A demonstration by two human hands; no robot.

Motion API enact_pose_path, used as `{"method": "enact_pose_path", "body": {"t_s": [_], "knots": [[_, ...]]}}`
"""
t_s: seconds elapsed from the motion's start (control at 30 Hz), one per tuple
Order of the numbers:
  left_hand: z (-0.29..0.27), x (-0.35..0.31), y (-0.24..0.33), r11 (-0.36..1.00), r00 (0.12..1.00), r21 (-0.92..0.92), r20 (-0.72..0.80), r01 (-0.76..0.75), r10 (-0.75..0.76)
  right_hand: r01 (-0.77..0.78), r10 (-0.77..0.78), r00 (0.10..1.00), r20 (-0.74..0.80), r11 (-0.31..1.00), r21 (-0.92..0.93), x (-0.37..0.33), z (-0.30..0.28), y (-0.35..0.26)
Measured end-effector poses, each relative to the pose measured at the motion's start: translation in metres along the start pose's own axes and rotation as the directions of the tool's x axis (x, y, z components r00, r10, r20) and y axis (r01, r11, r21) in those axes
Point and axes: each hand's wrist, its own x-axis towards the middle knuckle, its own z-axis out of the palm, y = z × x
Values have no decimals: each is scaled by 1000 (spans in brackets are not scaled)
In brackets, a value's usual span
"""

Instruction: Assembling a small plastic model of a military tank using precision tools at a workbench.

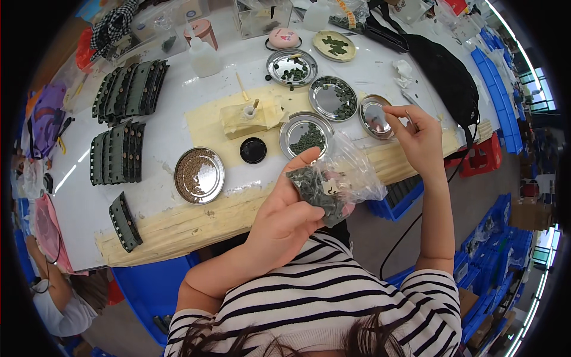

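Observation:
My left hand [285,223] is wrapped round a clear plastic zip bag [324,187] of small dark green pieces, held just off the table's front edge. Over a small round metal dish [369,125] at the right, the thumb and forefinger of my right hand [419,134] are pinched together; what they hold, if anything, is too small to make out. Beyond the bag stand a metal dish of green bits [289,138], another dish of green pieces [318,98] and a third dish with dark pieces [278,59].
Dark green curved strips [128,89] stand in rows at the left, with a single strip [125,223] nearer. A dish of brown pieces [217,172], a black round lid [253,150] and a taped block [238,122] lie mid-table. A black bag [443,77] lies right; another person's arm [56,279] shows lower left.

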Motion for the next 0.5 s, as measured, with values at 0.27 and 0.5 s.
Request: {"method": "enact_pose_path", "body": {"t_s": [0.27,0.5], "knots": [[17,26,-15,944,985,285,-8,-165,175,24,-81,986,147,936,352,-19,-21,-31],[24,51,-24,743,922,558,117,-368,369,-12,-81,982,168,871,491,-5,-20,-17]]}}
